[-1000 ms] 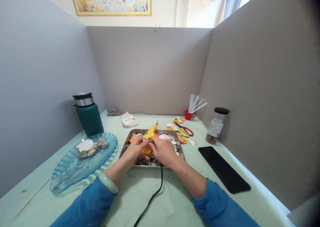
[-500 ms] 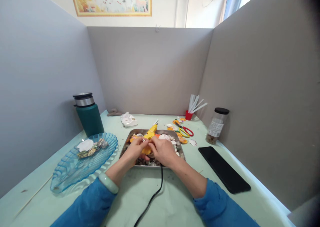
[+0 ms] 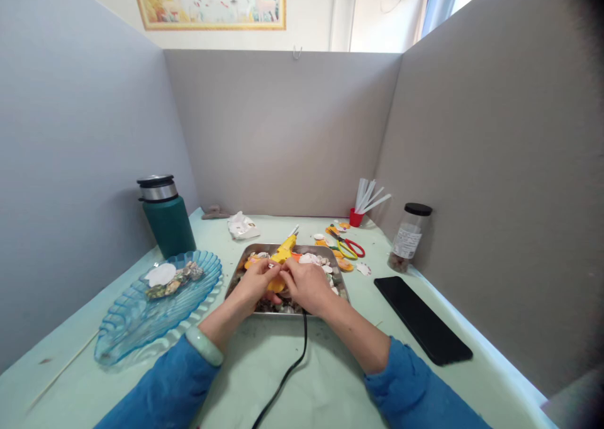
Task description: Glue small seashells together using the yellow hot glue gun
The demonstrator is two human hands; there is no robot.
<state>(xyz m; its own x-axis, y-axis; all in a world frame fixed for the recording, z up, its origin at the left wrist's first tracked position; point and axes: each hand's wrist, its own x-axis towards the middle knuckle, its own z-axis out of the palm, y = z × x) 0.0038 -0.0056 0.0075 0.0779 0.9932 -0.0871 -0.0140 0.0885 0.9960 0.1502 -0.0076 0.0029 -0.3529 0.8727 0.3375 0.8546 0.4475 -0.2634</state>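
Your left hand (image 3: 255,284) and right hand (image 3: 309,285) meet over the metal tray (image 3: 283,315), fingertips bunched close as if pinching something tiny, but your fingers hide it, so I can't tell what. The yellow glue gun (image 3: 284,250) lies in the tray just past your fingers, its thin end poking over the far edge. If it's hot, a finger that slips forward could get burned. The bendy black cord (image 3: 289,372) runs between your arms, so a sleeve (image 3: 415,385) that snags it could tug the gun. A bump could spill the shells (image 3: 311,260). The tray is shiny and hard, the shells look bumpy and pale, and the blue plate (image 3: 207,297) is see-through with wavy ridges
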